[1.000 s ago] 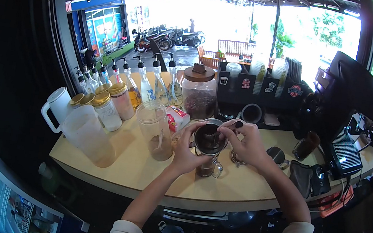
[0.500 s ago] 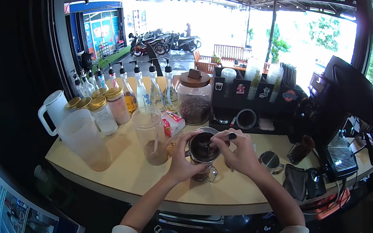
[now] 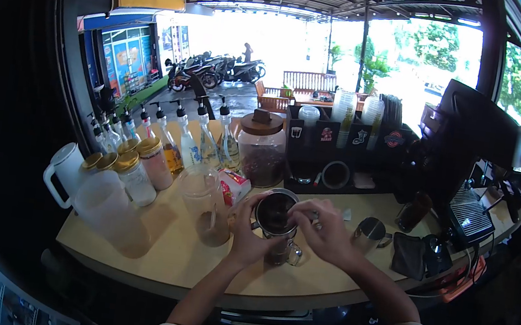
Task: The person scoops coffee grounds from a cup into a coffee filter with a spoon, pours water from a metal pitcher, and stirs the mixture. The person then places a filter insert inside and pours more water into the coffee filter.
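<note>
My left hand [image 3: 249,235] wraps round a metal cup [image 3: 278,194] with dark contents, holding it above the counter. Fingers of my right hand [image 3: 325,231] are pinched at the cup's right rim on a thin utensil [image 3: 317,217]; its lower part reaches into the cup and is hard to make out. Partly hidden below the cup is a clear glass mug [image 3: 277,254] with brown contents. Left of my left hand stands a tall clear plastic container [image 3: 198,187] with brown powder and a scoop handle inside. A red-and-white packet [image 3: 233,186] lies behind my left hand.
A metal pitcher [image 3: 369,233], dark cloth [image 3: 407,255] and espresso machine [image 3: 471,213] are at the right. Pump bottles [image 3: 188,136], gold-lidded jars [image 3: 136,179] and pitchers [image 3: 103,204] crowd the left. A large wooden-lidded jar [image 3: 262,156] and black cup rack [image 3: 316,137] stand behind.
The camera view has shifted slightly, so the counter sits lower and more to the left. My right hand has moved slightly at the cup's rim; its utensil's dark end no longer shows clearly.
</note>
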The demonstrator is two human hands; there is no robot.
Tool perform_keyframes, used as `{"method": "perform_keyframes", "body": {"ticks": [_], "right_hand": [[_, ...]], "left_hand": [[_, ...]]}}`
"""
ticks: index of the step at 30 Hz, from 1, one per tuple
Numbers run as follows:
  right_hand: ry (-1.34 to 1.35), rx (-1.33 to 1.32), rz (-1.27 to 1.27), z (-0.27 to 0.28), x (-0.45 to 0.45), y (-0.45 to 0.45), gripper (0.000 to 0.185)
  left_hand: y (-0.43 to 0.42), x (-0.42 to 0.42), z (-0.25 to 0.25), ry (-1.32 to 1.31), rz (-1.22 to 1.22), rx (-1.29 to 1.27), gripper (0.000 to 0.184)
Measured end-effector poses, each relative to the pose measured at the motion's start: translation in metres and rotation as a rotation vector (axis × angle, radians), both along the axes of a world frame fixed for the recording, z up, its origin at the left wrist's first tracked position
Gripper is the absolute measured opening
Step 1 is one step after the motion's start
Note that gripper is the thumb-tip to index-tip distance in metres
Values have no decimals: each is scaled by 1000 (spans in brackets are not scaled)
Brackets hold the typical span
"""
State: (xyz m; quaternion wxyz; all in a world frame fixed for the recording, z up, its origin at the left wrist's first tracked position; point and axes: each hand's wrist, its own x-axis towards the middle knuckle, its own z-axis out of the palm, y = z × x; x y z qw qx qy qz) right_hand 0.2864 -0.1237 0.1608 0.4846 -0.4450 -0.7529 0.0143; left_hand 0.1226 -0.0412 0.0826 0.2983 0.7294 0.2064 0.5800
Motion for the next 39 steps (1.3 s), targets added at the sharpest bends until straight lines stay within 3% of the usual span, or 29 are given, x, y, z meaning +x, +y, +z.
{"method": "perform_keyframes", "body": {"ticks": [10, 13, 19, 21, 24, 28, 39], "right_hand": [[203, -173, -30, 1, -9, 15, 9], [354, -151, -76, 2, -11, 17, 10], [355, -176, -91, 0, -24, 12, 9], [516, -237, -104, -1, -24, 14, 10], [318, -168, -84, -9, -26, 12, 11], [486, -194, -95, -4, -28, 12, 12], [343, -230, 5, 0, -16, 18, 14]], "left_hand": [[14, -3, 19, 77, -26, -52, 100], [14, -1, 22, 19, -59, -26, 87], [21, -9, 18, 109, -54, 20, 87], [21, -8, 18, 82, -68, -9, 88], [23, -10, 13, 74, -59, -20, 91], [15, -12, 16, 38, -83, -68, 89], [16, -5, 8, -14, -75, -77, 91]]}}
